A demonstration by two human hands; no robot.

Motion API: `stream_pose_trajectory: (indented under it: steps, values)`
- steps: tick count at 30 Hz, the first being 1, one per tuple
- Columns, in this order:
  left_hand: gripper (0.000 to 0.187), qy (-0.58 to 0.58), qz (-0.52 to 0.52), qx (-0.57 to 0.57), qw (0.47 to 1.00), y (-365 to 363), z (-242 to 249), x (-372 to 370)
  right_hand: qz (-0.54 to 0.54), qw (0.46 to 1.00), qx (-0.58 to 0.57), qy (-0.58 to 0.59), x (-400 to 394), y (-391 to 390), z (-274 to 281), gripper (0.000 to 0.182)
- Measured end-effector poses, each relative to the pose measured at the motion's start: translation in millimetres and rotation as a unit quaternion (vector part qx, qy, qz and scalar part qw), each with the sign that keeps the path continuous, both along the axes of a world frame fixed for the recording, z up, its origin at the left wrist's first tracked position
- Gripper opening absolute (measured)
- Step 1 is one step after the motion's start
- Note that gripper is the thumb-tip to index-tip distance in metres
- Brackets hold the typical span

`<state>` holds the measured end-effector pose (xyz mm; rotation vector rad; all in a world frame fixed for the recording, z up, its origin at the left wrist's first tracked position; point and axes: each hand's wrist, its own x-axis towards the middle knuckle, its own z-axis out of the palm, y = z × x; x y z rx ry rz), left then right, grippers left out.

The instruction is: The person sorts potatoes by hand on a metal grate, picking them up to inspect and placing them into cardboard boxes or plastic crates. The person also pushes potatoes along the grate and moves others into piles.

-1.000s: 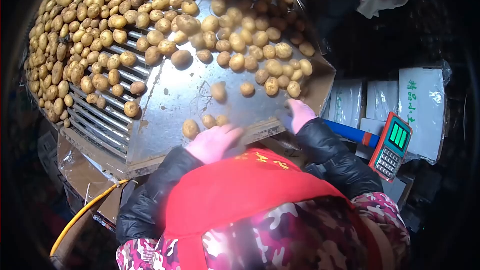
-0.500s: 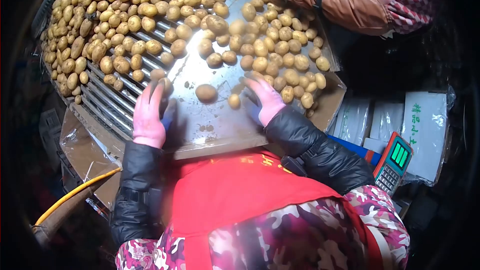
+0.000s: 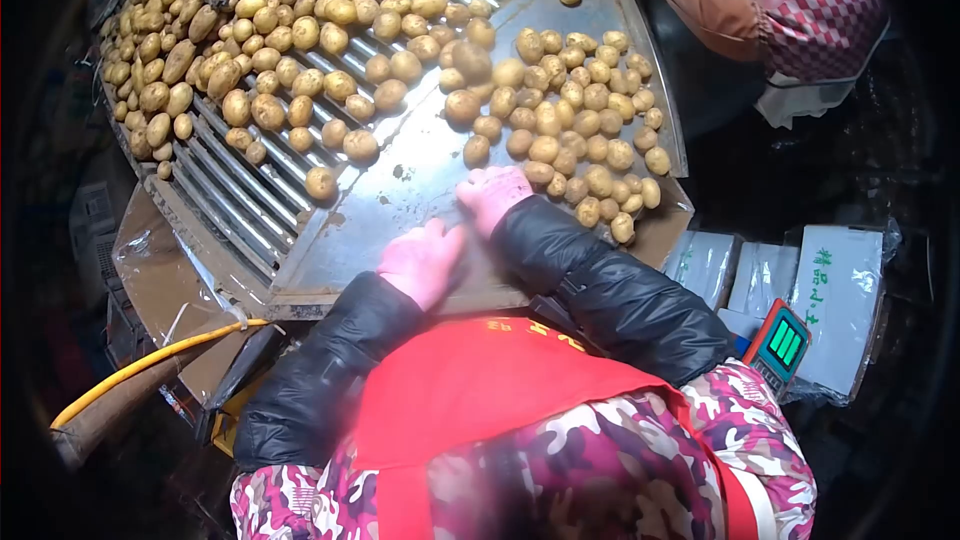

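My left hand (image 3: 423,258), in a pink glove, is over the near part of the metal tray (image 3: 345,245), its fingers curled in. Up and to the right, my right hand (image 3: 493,196), gloved in pink too, has its fingers folded at the near edge of a pile of potatoes (image 3: 570,125). Whether either hand holds a potato is hidden. Left of the tray, more potatoes (image 3: 250,30) lie heaped on metal rollers (image 3: 225,185). A lone potato (image 3: 321,183) rests where the rollers meet the tray.
Across the tray at the upper right is another person's brown sleeve (image 3: 710,2). White boxes (image 3: 835,290) and a device with a green display (image 3: 780,345) are at the right. A yellow hose (image 3: 150,365) runs along the lower left, beside cardboard (image 3: 150,250).
My left hand has moved right, away from the rollers, and its fingers have closed. My right hand's fingers have folded too. The other person's pink-gloved hand has left the potatoes.
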<state>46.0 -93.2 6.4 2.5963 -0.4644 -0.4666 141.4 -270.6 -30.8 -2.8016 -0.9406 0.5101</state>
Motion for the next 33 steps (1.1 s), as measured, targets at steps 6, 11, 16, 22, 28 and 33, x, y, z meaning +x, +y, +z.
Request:
stream_pose_trajectory:
  steps: [6,11,16,22,28,33]
  values:
    - [0.058,0.066,0.195,-0.166,0.964,41.2,-4.1,33.1,-0.343,0.819,0.38,0.256,-2.0,-37.6,88.4,0.011]
    - [0.067,0.078,0.376,-0.442,0.811,62.0,34.8,83.3,-0.102,0.948,0.232,0.194,-53.5,-94.9,97.3,0.026]
    - [0.049,-0.135,0.339,-0.272,0.891,115.8,14.2,36.1,-0.304,0.943,0.004,0.138,-97.2,-163.7,55.0,0.049]
    - [0.043,-0.258,0.36,-0.014,0.896,190.8,-18.5,-57.2,-0.246,0.94,-0.052,0.229,-88.0,-54.5,53.8,0.054]
    - [0.045,-0.236,0.33,0.127,0.905,192.4,-26.0,-72.7,-0.087,0.943,0.144,0.287,-75.6,45.1,49.2,0.043]
    - [0.044,-0.252,0.327,0.096,0.906,192.5,-28.6,-73.5,-0.225,0.944,0.074,0.23,-64.4,-9.5,73.3,0.034]
